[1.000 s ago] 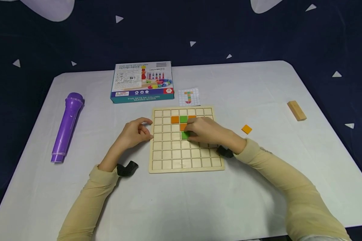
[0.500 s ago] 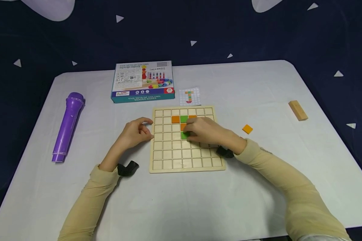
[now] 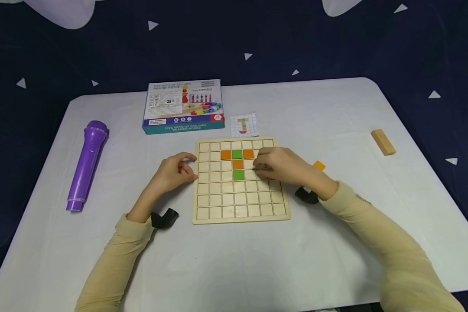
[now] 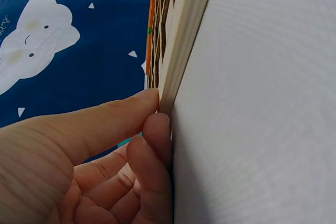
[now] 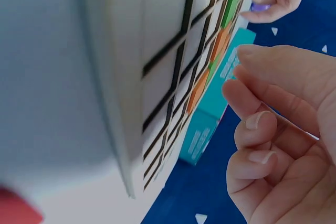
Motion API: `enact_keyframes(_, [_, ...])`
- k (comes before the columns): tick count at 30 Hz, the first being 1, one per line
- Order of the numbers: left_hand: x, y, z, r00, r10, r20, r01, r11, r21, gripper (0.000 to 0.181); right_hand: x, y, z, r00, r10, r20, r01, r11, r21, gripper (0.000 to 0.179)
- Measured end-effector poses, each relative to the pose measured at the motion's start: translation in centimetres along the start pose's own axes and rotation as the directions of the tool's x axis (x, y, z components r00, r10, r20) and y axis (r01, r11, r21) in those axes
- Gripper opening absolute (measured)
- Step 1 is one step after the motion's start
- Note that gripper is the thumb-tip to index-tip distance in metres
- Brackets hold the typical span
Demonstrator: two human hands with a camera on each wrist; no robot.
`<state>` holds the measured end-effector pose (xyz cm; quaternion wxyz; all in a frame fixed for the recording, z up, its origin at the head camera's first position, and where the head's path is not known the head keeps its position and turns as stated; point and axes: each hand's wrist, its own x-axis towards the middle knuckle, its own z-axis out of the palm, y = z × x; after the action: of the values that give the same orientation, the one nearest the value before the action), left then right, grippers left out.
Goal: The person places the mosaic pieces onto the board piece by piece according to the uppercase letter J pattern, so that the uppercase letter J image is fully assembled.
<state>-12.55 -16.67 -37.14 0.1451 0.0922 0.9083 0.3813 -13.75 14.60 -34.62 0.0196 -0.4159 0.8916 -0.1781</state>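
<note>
A wooden grid board (image 3: 214, 200) lies mid-table. Orange (image 3: 226, 154), green (image 3: 237, 154) and orange (image 3: 248, 154) tiles form a row on it, with an orange tile (image 3: 238, 164) and a green tile (image 3: 238, 175) in line below the middle one. My left hand (image 3: 173, 173) touches the board's left edge with thumb and index fingertips, set apart along it. Over the board's right part, my right hand (image 3: 281, 164) has loosely bent fingers and nothing between thumb and index (image 5: 283, 124). A loose orange tile (image 3: 319, 165) lies partly hidden behind the right wrist.
Behind the board are a boxed bead set (image 3: 183, 106) and a small pattern card (image 3: 244, 125). A purple microphone-shaped tube (image 3: 86, 164) lies at left, a wooden block (image 3: 383, 142) far right. A blurred red thing (image 5: 16, 208) shows at the right wrist view's corner.
My right hand has let go of the lower green tile and drawn back to the right, uncovering it and the right orange tile. The left hand has stayed at the board's edge.
</note>
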Motion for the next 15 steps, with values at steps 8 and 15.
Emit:
enact_keyframes(8, [0.0, 0.0, 0.0, 1.000, -0.003, 0.002, 0.003, 1.000, 0.003, 0.049, -1.8, 1.0, -1.2, 0.997, 0.077, -0.015, -0.077, 0.997, -0.007, 0.009])
enact_keyframes(15, [0.0, -0.1, 0.0, 1.000, 0.003, 0.002, -0.003, 1.000, 0.003, 0.049, -3.6, 1.8, -1.8, 0.989, 0.148, -0.015, -0.148, 0.989, -0.006, 0.009])
